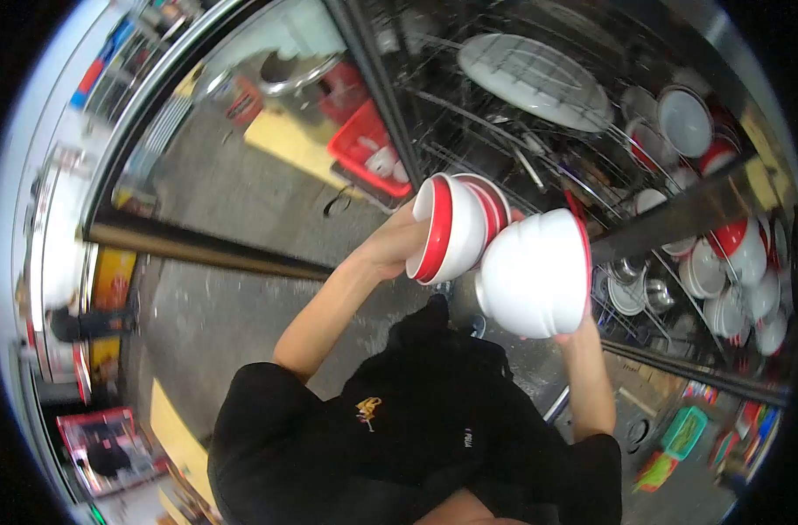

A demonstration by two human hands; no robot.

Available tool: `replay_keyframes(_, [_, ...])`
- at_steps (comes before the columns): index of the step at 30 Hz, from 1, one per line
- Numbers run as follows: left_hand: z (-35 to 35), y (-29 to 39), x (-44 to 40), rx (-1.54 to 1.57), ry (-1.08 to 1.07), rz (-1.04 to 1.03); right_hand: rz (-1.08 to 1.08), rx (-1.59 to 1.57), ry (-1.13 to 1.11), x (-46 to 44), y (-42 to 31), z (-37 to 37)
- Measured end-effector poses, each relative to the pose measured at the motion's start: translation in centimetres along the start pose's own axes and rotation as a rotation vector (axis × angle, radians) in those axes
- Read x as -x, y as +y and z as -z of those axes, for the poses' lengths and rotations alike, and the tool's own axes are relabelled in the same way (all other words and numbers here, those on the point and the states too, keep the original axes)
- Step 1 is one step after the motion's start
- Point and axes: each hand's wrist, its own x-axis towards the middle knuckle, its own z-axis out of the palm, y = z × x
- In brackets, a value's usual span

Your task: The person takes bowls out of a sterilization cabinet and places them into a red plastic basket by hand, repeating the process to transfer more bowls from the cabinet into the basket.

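Observation:
My left hand (392,249) grips a couple of small nested bowls (458,223), white with red bands, tilted on their sides. Its fingers reach partly inside the nearest bowl. My right hand (581,327), mostly hidden, is closed on a larger white bowl (535,276) with a red rim, also tipped sideways. The large bowl's base is against or very near the small bowls; I cannot tell whether they touch. Both hands are in front of an open cabinet with wire racks (495,144). A white oval platter (539,80) lies on a rack.
Stacked white and red bowls (731,276) fill the racks at the right. The cabinet's glass door (233,166) stands open at the left. Beyond it is a red plastic basket (351,149) holding white items. A green container (684,433) sits low at the right.

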Motion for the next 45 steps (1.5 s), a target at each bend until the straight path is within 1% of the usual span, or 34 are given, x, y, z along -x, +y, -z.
replay_keyframes(1, [0.9,-1.5,1.7,0.041,0.047,-0.051,-0.053,0.014,-0.007,-0.3,1.1,-0.6])
replay_keyframes(3, [2.6,-3.2,5.4,0.182,0.164,0.017,-0.161,0.021,-0.157,-0.7,3.3,-1.6])
replay_keyframes(4, [2.9,-3.1,7.7,0.077,0.250,0.025,-0.187,0.006,-0.184,-1.1,4.7,-2.0])
replay_keyframes(5, [4.1,-4.4,9.6,0.138,0.258,-0.035,-0.255,0.041,-0.265,-1.5,6.1,-2.3])
replay_keyframes(7, [5.0,-4.5,14.2,0.167,0.343,-0.079,-0.469,-0.057,-0.269,-3.1,10.4,2.0])
replay_keyframes(8, [6.7,-5.9,15.8,0.144,0.329,-0.116,-0.449,-0.021,-0.345,-3.1,11.7,-0.9])
replay_keyframes(9, [7.4,-6.4,17.6,0.225,0.396,-0.125,-0.510,-0.009,-0.380,-3.2,13.3,-0.8])
replay_keyframes(11, [8.1,-5.5,21.7,0.245,0.475,-0.086,-0.550,-0.006,-0.375,-4.5,17.1,-2.9])
replay_keyframes(14, [12.6,-8.7,27.2,0.281,0.584,-0.100,-0.604,0.074,-0.349,-5.5,22.7,-8.1])
replay_keyframes(15, [14.1,-9.4,29.4,0.306,0.625,-0.111,-0.645,0.093,-0.365,-6.2,24.9,-8.8])
replay_keyframes(16, [15.4,-10.0,31.7,0.317,0.610,-0.191,-0.752,-0.074,-0.341,-7.0,27.2,-9.2])
replay_keyframes(17, [17.5,-12.3,33.5,0.338,0.655,-0.252,-0.857,-0.246,-0.298,-7.5,29.9,-9.6])
replay_keyframes(18, [20.5,-12.5,37.7,0.330,0.753,-0.259,-0.947,-0.205,-0.317,-9.3,35.5,-11.4])
replay_keyframes(20, [21.8,-12.1,41.3,0.340,0.836,-0.197,-0.994,-0.300,-0.332,-10.0,40.3,-11.0])
replay_keyframes(21, [23.2,-12.4,43.0,0.354,0.862,-0.208,-1.004,-0.355,-0.349,-10.5,42.3,-12.6])
replay_keyframes(22, [24.2,-12.9,44.6,0.365,0.878,-0.239,-1.040,-0.275,-0.377,-10.7,43.4,-14.4])
replay_keyframes(23, [24.9,-13.1,45.7,0.368,0.890,-0.271,-1.051,-0.283,-0.372,-11.0,44.8,-15.0])
replay_keyframes(24, [25.8,-13.1,46.9,0.368,0.941,-0.272,-1.093,-0.306,-0.323,-11.6,46.6,-15.8])
replay_keyframes(25, [27.0,-13.4,47.8,0.379,0.941,-0.266,-1.132,-0.327,-0.264,-12.1,47.7,-16.2])
replay_keyframes(26, [28.2,-13.9,48.8,0.377,0.971,-0.264,-1.133,-0.323,-0.244,-12.7,49.1,-16.5])
replay_keyframes(28, [30.3,-14.2,50.0,0.406,0.999,-0.252,-1.330,-0.704,-0.179,-14.5,51.9,-16.9])
replay_keyframes(29, [31.4,-14.1,50.3,0.418,0.992,-0.246,-1.323,-0.702,-0.165,-15.2,52.5,-17.9])
replay_keyframes(31, [33.6,-13.9,50.7,0.436,0.997,-0.247,-1.142,-0.153,-0.293,-16.3,53.4,-20.1])
replay_keyframes(32, [34.7,-13.1,50.7,0.449,1.019,-0.212,-1.177,-0.162,-0.355,-17.6,54.0,-20.4])
replay_keyframes(33, [36.1,-12.8,50.8,0.447,1.007,-0.205,-1.165,-0.166,-0.350,-18.8,54.4,-20.9])
replay_keyframes(35, [39.1,-12.1,50.7,0.475,0.998,-0.145,-1.163,-0.033,-0.457,-21.1,55.1,-22.5])
replay_keyframes(36, [40.5,-11.0,50.6,0.544,0.990,-0.161,-1.184,-0.065,-0.394,-22.2,55.4,-23.5])
replay_keyframes(37, [42.4,-11.4,50.6,0.601,0.945,-0.205,-1.157,-0.068,-0.396,-23.4,55.7,-24.4])
replay_keyframes(39, [46.2,-10.9,49.8,0.569,0.839,-0.266,-1.102,0.111,-0.450,-25.5,56.1,-26.3])
replay_keyframes(40, [47.7,-9.8,49.8,0.561,0.838,-0.227,-1.110,0.035,-0.426,-26.6,56.5,-27.3])
replay_keyframes(41, [48.8,-8.4,49.7,0.526,0.835,-0.241,-1.063,0.117,-0.451,-27.8,56.8,-27.9])
replay_keyframes(43, [51.8,-7.1,49.0,0.642,0.854,-0.267,-1.011,0.179,-0.414,-29.5,56.7,-29.8])
replay_keyframes(44, [53.8,-7.6,48.2,0.525,0.919,-0.221,-0.987,0.175,-0.430,-30.4,56.6,-30.6])
replay_keyframes(45, [55.4,-7.4,48.1,0.711,0.805,-0.230,-0.987,0.181,-0.435,-31.2,56.5,-31.1])
